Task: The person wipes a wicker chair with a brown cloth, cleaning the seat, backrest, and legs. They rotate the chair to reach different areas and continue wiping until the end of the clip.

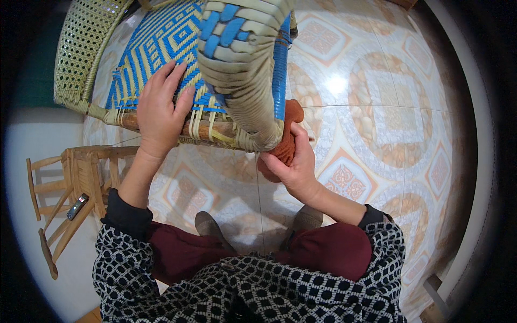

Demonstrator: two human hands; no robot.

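A chair with a blue and cream woven seat [161, 52] is in front of me, its thick wrapped armrest [242, 68] rising at the right. My left hand [161, 105] lies over the seat's near edge, fingers spread on the weave and palm over the wooden rail [206, 127]. At the chair's near right corner, my right hand [297, 163] grips a rust-brown cloth [288, 141], bunched against the wrapped corner. Part of the cloth is hidden by my fingers and the chair. The cream woven backrest [87, 44] is at the upper left.
A wooden folding stool or chair [80, 177] is at the left, with a small dark device [78, 206] on it. Patterned floor tiles [379, 109] extend to the right. My shoes [208, 226] are on the floor below the chair. A pale curved edge [482, 161] borders the right side.
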